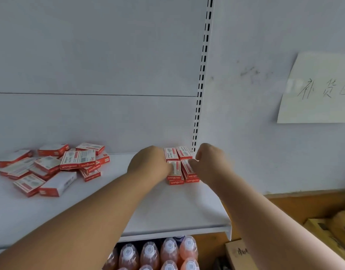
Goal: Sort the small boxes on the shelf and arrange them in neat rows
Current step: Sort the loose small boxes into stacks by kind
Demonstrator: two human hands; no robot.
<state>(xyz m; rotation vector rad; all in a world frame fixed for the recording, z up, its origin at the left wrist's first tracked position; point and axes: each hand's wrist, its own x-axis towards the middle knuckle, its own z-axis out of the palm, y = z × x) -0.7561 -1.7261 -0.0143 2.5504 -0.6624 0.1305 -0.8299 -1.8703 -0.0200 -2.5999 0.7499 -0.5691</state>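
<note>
Where hands meet, rectangular cardboard boxes

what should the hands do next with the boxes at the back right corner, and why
Probably square the front pair up and let go, then reach left for another box. Both the left hand and right hand are on the stacked boxes by the back panel, and the front ones look slightly skewed. The loose pile on the shelf remains unsorted.

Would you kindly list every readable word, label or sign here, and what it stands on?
"wengu": red front edges of the arranged small boxes and of the loose pile.
"补货区", last character cut off: handwritten paper sign.
Fine print on box tops: unreadable.
Cardboard box writing: blurred.
</note>
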